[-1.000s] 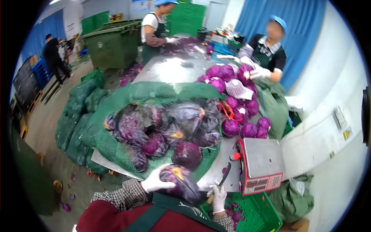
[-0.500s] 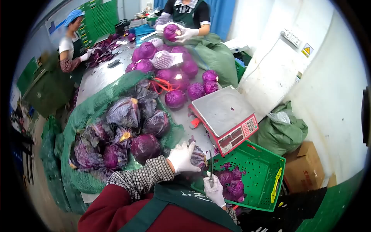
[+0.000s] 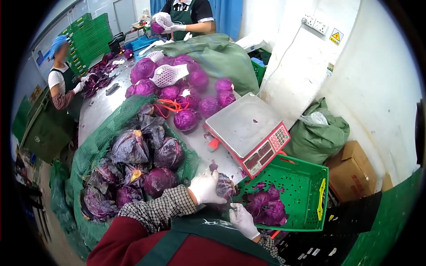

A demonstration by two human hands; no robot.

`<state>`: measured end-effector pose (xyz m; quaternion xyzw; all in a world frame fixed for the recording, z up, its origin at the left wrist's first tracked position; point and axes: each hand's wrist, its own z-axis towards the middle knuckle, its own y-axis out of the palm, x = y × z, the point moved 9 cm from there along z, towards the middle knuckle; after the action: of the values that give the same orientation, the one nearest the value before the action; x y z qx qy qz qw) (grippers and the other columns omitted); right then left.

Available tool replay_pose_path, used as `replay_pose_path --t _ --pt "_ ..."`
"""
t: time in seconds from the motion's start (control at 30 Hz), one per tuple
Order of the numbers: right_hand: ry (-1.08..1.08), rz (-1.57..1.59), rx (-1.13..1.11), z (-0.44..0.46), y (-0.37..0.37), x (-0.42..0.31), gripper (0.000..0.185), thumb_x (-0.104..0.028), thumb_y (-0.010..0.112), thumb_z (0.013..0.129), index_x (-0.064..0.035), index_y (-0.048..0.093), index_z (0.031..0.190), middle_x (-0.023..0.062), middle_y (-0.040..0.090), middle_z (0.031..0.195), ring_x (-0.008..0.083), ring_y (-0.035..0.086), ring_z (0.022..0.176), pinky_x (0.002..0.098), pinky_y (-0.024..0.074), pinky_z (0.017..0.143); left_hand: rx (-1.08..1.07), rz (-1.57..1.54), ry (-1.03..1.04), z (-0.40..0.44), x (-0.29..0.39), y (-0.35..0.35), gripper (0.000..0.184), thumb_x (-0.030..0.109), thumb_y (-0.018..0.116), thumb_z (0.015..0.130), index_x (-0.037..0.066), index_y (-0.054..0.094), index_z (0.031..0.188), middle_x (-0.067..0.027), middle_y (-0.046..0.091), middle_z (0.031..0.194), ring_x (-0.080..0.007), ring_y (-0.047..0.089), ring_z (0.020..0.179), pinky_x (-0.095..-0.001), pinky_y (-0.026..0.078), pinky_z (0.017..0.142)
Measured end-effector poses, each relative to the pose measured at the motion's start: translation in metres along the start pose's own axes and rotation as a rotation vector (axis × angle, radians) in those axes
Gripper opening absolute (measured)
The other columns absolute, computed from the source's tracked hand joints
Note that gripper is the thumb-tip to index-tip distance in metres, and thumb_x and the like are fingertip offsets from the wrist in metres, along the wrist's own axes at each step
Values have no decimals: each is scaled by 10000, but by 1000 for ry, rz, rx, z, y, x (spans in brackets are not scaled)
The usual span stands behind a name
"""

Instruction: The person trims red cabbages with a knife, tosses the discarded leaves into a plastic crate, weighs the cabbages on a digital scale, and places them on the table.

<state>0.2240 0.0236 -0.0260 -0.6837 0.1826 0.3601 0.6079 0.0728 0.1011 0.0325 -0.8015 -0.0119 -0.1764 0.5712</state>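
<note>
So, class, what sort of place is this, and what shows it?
Probably a vegetable packing or trimming room: red cabbages fill a net sack, a scale sits on the metal table, and leaf scraps lie in a crate.

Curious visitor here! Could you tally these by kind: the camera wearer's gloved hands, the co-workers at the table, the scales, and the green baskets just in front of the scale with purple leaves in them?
Gloved hands: 2 (left hand, right hand)
Co-workers: 2 (left one, far one)
Scale: 1
Green basket: 1
Total: 6
</note>
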Motion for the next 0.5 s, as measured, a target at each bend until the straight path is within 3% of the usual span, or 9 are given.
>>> replay_pose_path --t 0.07,0.27,0.33,0.4,0.43,0.5 --pt "-16 -64 2 4 -2 -1 224 -147 588 877 -25 557 1062 178 643 909 363 654 804 419 546 698 28 -5 -3 1 2 -3 976 568 786 568 -101 475 1207 -296 553 1074 -411 622 942 -428 522 817" --pt "51 -153 -74 34 -2 9 150 -150 532 881 -22 515 957 243 618 747 430 628 700 513 516 627 17 -13 -12 18 4 2 982 577 770 565 -139 482 1172 -300 565 1032 -400 626 936 -417 528 800" --pt "145 -140 -191 47 -2 14 211 -202 499 887 0 492 945 261 629 775 463 621 746 553 492 700 19 -9 -51 22 3 5 956 582 752 585 -153 500 1142 -290 588 987 -383 643 897 -407 537 767" --pt "187 -163 -256 63 -5 14 227 -205 484 890 12 506 953 271 639 792 461 631 765 546 499 715 81 24 -66 27 0 4 1011 641 724 606 -175 485 1153 -288 625 939 -377 671 823 -400 552 739" --pt "145 -177 -242 72 -1 18 163 -134 531 851 15 490 903 283 615 732 456 631 731 526 524 673 110 14 -67 30 -4 6 1001 657 707 611 -172 501 1133 -281 637 923 -366 678 814 -395 554 728" --pt "129 -224 -284 86 -5 12 180 -139 513 852 38 509 886 295 620 739 458 635 742 521 527 692 86 -20 -137 31 -11 5 944 655 702 608 -135 527 1094 -254 643 914 -339 680 803 -392 555 704"
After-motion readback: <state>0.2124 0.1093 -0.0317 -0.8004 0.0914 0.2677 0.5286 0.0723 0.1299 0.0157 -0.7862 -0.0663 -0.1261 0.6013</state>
